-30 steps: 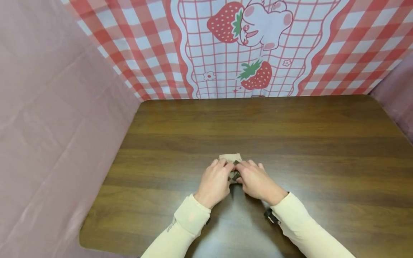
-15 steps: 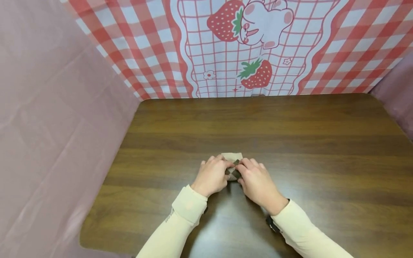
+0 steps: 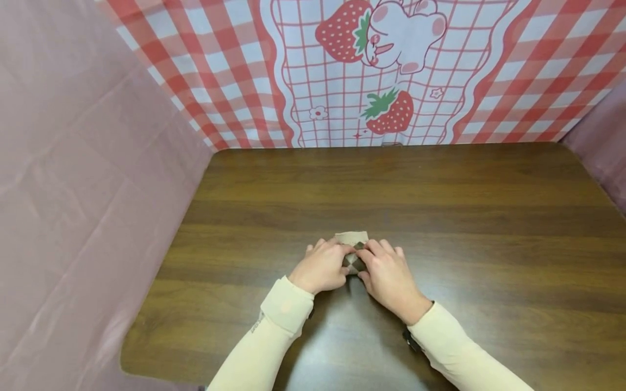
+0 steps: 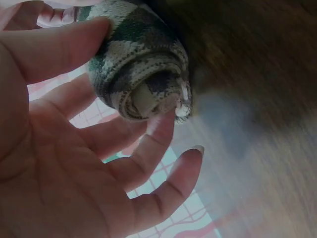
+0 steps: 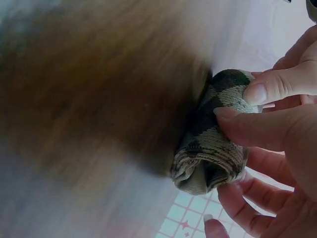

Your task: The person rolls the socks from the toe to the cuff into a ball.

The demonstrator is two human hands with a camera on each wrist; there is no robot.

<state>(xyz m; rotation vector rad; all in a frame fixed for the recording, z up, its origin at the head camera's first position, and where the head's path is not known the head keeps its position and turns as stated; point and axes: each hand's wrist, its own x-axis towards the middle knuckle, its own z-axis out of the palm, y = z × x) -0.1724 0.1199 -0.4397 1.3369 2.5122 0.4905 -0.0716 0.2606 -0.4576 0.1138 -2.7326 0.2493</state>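
Both left hand (image 3: pixel 320 267) and right hand (image 3: pixel 391 277), in the head view, close together near the middle of a wooden bench (image 3: pixel 489 244), bent round a small checkered knit roll (image 3: pixel 354 264) held between them. Dark and pale squares showing in the narrow gap; a plain beige end (image 3: pixel 351 237) reaching past the fingertips on the far side. Cream sleeves (image 3: pixel 288 307) on both arms, a black device (image 3: pixel 411 341) by the right cuff. Beyond the bench, a red-and-white checked cloth (image 3: pixel 235 65) printed with strawberries (image 3: pixel 391 114); at the left, a pink cloth (image 3: pixel 98 190). In the left wrist view, same roll seen end-on, a spiral of layers around a pale core; left thumb (image 4: pixel 74 47) pressed to the patterned face, fingers supporting from the opposite side, little finger (image 4: pixel 183 171) clear of the fabric. In the right wrist view, roll alongside the blurred bench surface, its open end hollow with pale fabric inside; right thumb (image 5: pixel 267 128) laid on the squares, left thumb just beside, fingers curled behind, one fingertip (image 5: pixel 215 228) off the roll. How tightly pressed, cannot tell.
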